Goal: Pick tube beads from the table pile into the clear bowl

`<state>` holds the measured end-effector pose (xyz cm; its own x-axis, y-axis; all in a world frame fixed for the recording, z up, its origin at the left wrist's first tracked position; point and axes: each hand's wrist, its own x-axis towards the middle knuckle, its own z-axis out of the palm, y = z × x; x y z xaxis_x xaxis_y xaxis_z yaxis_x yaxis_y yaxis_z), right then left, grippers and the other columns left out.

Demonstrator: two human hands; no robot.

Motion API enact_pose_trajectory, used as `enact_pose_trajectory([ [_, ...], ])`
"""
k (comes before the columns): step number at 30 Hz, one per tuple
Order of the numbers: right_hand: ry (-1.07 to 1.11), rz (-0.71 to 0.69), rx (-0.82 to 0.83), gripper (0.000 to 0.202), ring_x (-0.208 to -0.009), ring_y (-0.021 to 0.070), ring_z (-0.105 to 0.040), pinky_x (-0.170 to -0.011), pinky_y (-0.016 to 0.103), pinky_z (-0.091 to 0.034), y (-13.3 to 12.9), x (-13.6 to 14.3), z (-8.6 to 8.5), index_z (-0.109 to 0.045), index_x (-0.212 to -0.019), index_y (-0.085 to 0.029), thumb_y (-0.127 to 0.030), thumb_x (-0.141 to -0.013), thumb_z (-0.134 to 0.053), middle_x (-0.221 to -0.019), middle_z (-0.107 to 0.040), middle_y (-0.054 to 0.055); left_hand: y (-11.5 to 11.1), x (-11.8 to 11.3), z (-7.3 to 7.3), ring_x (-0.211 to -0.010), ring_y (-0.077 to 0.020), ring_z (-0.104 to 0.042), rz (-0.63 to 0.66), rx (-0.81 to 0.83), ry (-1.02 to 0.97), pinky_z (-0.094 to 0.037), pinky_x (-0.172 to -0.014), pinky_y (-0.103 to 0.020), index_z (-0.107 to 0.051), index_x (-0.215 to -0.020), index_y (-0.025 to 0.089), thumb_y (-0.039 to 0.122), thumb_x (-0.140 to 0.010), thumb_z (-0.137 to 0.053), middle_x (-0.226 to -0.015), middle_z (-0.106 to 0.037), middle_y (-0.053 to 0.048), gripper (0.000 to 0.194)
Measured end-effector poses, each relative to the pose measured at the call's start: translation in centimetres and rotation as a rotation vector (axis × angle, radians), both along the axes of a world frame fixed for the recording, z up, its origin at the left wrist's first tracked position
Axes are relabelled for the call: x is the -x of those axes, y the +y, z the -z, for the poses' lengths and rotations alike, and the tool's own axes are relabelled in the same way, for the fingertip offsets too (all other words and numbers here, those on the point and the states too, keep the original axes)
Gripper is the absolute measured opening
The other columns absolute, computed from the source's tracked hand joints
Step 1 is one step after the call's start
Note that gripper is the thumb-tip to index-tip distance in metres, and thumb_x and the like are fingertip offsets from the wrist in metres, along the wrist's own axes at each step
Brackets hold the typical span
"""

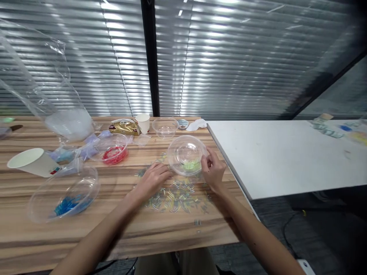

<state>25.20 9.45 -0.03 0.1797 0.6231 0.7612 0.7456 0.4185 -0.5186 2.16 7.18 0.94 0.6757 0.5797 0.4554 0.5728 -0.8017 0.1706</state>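
Note:
A clear plastic bowl (185, 147) with yellow-green tube beads (191, 165) inside stands in front of me. My right hand (212, 168) is at its right rim, fingers curled and closed on the edge. Left of the bowl, my left hand (155, 177) rests low over the table with its fingers bent together. Its fingertips are near the bowl's lower left edge; whatever they pinch is hidden. Loose mixed tube beads (177, 196), greenish, yellow and clear, lie spread below and between both hands.
Left are a bowl of blue beads (69, 205), a bowl of red beads (114, 154), a tilted paper cup (34, 162) and a large clear bag (70, 124). Behind stand another paper cup (142, 123), a gold packet (124, 127) and a clear bowl (165, 128). A white table (286, 156) adjoins right.

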Motion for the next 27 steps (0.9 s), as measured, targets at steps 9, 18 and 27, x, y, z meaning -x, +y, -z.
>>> enact_pose_trajectory([
  [9, 0.070, -0.011, 0.072, 0.032, -0.044, 0.0102, -0.040, -0.049, 0.023, -0.037, -0.2, 0.0, -0.3, -0.065, -0.103, -0.012, -0.027, -0.083, -0.045, -0.049, -0.045, -0.005, 0.0, 0.3, -0.5, -0.086, -0.0174, -0.056, 0.060, 0.022, -0.040, -0.038, -0.078, -0.031, -0.062, -0.096, 0.016, 0.013, -0.098, -0.035, -0.094, -0.065, -0.005, 0.027],
  [18, 0.142, -0.051, 0.107, 0.033, -0.045, 0.0098, -0.037, -0.049, 0.023, -0.036, -0.1, -0.1, -0.3, -0.065, -0.104, -0.012, -0.027, -0.082, -0.045, -0.048, -0.041, -0.006, -1.9, 0.3, -1.6, -0.079, -0.0148, -0.056, 0.010, 0.043, -0.211, -0.040, -0.075, -0.030, -0.062, -0.091, 0.018, 0.016, -0.096, -0.042, -0.085, -0.066, -0.004, 0.020],
  [27, 0.172, -0.114, 0.107, 0.031, -0.044, 0.0092, -0.034, -0.047, 0.022, -0.032, -0.6, 0.3, -0.8, -0.066, -0.100, -0.010, -0.025, -0.081, -0.046, -0.048, -0.037, -0.007, -9.7, 2.1, 0.3, -0.078, -0.0162, -0.054, -0.241, 0.078, -0.212, -0.042, -0.076, -0.031, -0.057, -0.108, 0.019, 0.015, -0.094, -0.045, -0.084, -0.064, -0.004, 0.019],
])
